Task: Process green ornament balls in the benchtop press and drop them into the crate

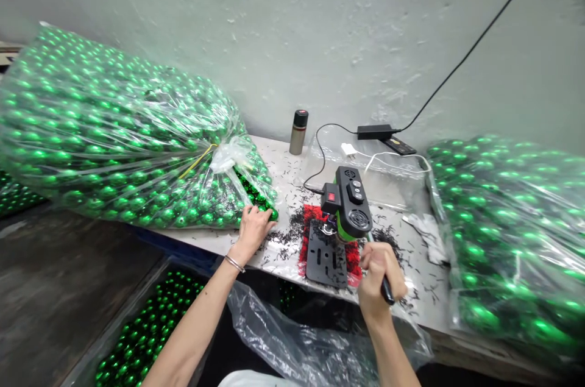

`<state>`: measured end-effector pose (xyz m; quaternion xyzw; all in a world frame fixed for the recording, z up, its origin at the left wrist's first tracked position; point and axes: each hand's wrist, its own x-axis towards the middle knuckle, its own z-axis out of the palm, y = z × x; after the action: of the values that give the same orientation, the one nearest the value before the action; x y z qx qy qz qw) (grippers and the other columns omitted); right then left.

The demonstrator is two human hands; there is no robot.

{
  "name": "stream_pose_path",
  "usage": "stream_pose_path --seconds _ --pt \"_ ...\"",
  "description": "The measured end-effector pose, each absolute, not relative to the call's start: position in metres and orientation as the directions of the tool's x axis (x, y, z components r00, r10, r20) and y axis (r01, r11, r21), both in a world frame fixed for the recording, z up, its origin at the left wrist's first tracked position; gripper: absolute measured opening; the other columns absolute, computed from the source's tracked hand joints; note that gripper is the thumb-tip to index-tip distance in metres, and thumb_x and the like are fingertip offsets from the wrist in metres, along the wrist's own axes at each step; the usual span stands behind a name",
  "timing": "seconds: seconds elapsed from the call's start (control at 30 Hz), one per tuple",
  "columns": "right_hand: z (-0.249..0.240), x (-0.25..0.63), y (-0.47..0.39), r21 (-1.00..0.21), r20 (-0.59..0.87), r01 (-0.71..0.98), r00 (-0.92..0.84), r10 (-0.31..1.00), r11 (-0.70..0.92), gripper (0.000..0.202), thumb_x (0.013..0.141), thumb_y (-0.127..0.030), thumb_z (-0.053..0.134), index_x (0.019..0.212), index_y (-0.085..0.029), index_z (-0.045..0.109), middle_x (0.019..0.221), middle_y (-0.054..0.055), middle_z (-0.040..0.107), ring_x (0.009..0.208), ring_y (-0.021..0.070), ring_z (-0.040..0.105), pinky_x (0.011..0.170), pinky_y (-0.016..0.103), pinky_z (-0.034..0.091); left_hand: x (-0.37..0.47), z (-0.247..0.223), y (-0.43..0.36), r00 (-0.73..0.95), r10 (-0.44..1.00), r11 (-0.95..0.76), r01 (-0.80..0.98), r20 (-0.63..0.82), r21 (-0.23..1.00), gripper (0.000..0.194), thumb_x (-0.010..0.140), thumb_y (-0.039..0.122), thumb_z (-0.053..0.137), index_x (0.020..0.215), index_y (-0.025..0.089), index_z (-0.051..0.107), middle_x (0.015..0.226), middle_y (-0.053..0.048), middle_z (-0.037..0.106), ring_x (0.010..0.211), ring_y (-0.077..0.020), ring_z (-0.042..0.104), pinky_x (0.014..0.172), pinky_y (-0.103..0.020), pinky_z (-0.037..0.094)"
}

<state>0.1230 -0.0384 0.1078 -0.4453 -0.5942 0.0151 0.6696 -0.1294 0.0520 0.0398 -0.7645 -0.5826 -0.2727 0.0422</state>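
My left hand (254,227) reaches to the torn opening of a large clear bag (137,137) full of shiny green balls. Its fingers are closed around a green ball (274,214) at the opening. My right hand (380,271) is wrapped round a dark-handled tool (387,291), whose thin shaft points up towards a small black and green machine (354,201). That machine stands over a black slotted plate (325,256) on a red mat (314,211).
Small black bits (287,237) litter the white table (274,152). Behind stand a bottle (298,133) and a power adapter (375,131) with cables. Another bag of green balls (512,234) sits at the right, beside a white glove (429,237). An open bag of balls (150,320) is below.
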Motion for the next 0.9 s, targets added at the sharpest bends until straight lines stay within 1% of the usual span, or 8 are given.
stream_pose_path --seconds 0.2,0.33,0.4,0.5,0.6,0.67,0.8,0.9 --pt "0.104 0.125 -0.039 -0.606 0.787 0.514 0.275 0.553 0.607 0.034 0.095 -0.018 0.043 0.061 -0.020 0.043 0.066 -0.001 0.050 0.059 0.0112 0.049 0.055 0.028 0.036 -0.115 0.040 0.062 0.206 0.896 -0.296 0.938 0.394 0.182 0.018 0.084 0.021 0.066 0.101 0.018 0.065 0.094 -0.011 0.067 0.092 -0.0285 0.059 0.093 -0.046 0.038" --pt "0.102 0.125 -0.039 -0.601 0.789 0.527 0.271 0.552 0.601 0.033 0.094 -0.017 0.043 0.061 -0.020 0.044 0.065 -0.001 0.049 0.060 0.0120 0.050 0.055 0.028 0.037 -0.117 0.046 0.058 0.109 0.917 -0.284 0.853 0.383 0.438 0.026 0.085 0.022 0.062 0.110 0.017 0.064 0.099 -0.012 0.070 0.097 -0.0288 0.061 0.097 -0.049 0.039" --pt "0.101 0.125 -0.039 -0.593 0.795 0.528 0.266 0.545 0.608 0.034 0.094 -0.017 0.043 0.061 -0.020 0.044 0.065 -0.001 0.050 0.061 0.0124 0.050 0.055 0.028 0.038 -0.121 0.053 0.053 -0.003 0.944 -0.240 0.680 0.330 0.693 0.032 0.086 0.030 0.062 0.115 0.017 0.064 0.104 -0.011 0.071 0.098 -0.0275 0.064 0.094 -0.047 0.043" --pt "0.100 0.125 -0.039 -0.591 0.796 0.527 0.262 0.545 0.610 0.034 0.095 -0.016 0.042 0.061 -0.020 0.044 0.066 -0.001 0.050 0.061 0.0118 0.050 0.055 0.028 0.038 -0.122 0.062 0.041 -0.121 0.984 -0.109 0.171 0.130 0.979 0.044 0.084 0.043 0.064 0.120 0.018 0.063 0.111 -0.010 0.071 0.095 -0.0238 0.067 0.086 -0.039 0.051" --pt "0.102 0.125 -0.039 -0.589 0.797 0.534 0.259 0.545 0.607 0.034 0.095 -0.015 0.041 0.062 -0.020 0.044 0.066 -0.001 0.050 0.061 0.0111 0.050 0.056 0.028 0.038 -0.111 0.059 0.026 -0.112 0.991 0.034 -0.266 -0.066 0.963 0.046 0.076 0.045 0.073 0.111 0.015 0.067 0.107 -0.011 0.073 0.089 -0.0208 0.070 0.081 -0.034 0.055" --pt "0.104 0.124 -0.039 -0.580 0.803 0.540 0.251 0.541 0.610 0.034 0.095 -0.014 0.040 0.062 -0.020 0.045 0.065 -0.001 0.050 0.062 0.0112 0.051 0.057 0.028 0.039 -0.096 0.050 0.017 -0.062 0.984 0.132 -0.389 -0.169 0.912 0.042 0.071 0.043 0.077 0.101 0.015 0.070 0.101 -0.010 0.074 0.085 -0.0196 0.071 0.079 -0.032 0.056" --pt "0.112 0.124 -0.039 -0.574 0.805 0.544 0.237 0.544 0.612 0.033 0.096 -0.016 0.040 0.063 -0.021 0.044 0.066 -0.001 0.051 0.062 0.0116 0.051 0.057 0.028 0.039 -0.057 0.028 0.002 0.034 0.963 0.264 -0.319 -0.267 0.910 0.044 0.069 0.045 0.078 0.101 0.015 0.071 0.096 -0.009 0.074 0.081 -0.0182 0.069 0.072 -0.029 0.055" --pt "0.117 0.125 -0.037 -0.583 0.795 0.548 0.231 0.561 0.600 0.033 0.097 -0.018 0.039 0.064 -0.021 0.044 0.065 -0.002 0.050 0.061 0.0118 0.050 0.057 0.029 0.039 -0.031 0.016 -0.003 0.061 0.983 0.178 -0.097 -0.172 0.979 0.044 0.075 0.045 0.074 0.109 0.017 0.070 0.095 -0.007 0.074 0.083 -0.0189 0.068 0.074 -0.031 0.054"
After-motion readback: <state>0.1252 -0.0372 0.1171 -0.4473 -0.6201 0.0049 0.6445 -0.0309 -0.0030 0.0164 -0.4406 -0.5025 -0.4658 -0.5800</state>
